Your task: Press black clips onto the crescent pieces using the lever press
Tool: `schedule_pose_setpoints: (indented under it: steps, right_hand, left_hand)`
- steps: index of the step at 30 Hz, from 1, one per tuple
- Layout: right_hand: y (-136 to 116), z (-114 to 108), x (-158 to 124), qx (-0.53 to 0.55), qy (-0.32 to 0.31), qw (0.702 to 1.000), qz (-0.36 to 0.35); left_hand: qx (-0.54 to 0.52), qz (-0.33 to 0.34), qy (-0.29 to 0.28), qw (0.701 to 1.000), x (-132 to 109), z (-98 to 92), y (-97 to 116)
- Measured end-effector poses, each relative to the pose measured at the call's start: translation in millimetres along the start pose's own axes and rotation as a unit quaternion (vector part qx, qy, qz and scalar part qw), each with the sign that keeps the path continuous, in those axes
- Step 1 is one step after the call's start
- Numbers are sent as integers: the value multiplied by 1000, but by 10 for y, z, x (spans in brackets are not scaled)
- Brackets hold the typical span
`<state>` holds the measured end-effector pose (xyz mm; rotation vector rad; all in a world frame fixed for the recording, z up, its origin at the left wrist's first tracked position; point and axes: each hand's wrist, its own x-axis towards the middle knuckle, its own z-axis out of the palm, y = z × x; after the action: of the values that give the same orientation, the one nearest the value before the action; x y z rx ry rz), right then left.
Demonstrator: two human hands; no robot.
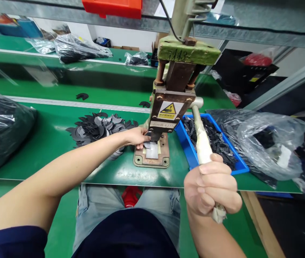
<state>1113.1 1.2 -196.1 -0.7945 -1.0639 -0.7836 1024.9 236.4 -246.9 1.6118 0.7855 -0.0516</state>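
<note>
A hand-operated press (178, 77) with a yellow warning label stands on the green table. My right hand (213, 184) is wrapped around its cloth-covered lever (203, 143), which points down toward me. At the press base (152, 162), my left hand (137, 136) pinches a dark curved piece (147, 144) under the press head, over a pale plate (151, 153). The fingertips are close to the ram and partly hide the piece. Just left of that hand lies a pile of black and grey curved pieces (96, 127).
Right of the press, a blue tray (188, 152) holds small black strips. Clear plastic bags (273, 139) lie beyond it, and a large black-filled bag (3, 125) sits at far left. Two loose curved pieces (82, 96) rest toward the back. A metal shelf (262, 30) crosses overhead.
</note>
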Motion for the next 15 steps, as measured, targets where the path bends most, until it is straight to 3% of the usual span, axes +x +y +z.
schedule_pose_setpoints:
  steps: [4,7,10,13,15]
  right_hand:
    - [-25,-114,2,-16,-43,999,9]
    - [-67,-260,32,-26,-115,993,28]
    - [-94,-331,61,-33,-146,988,47]
    - [-84,-272,61,-23,-130,990,50]
    - [-60,-190,48,-9,-88,996,31]
  left_hand:
    - [78,-19,-13,997,-38,48,109]
    - [44,7,-13,999,-123,106,92]
    - [-34,57,-55,996,-286,84,-15]
    - [-45,120,-81,989,-452,-202,-164]
    - [48,154,3,987,-518,-561,-253]
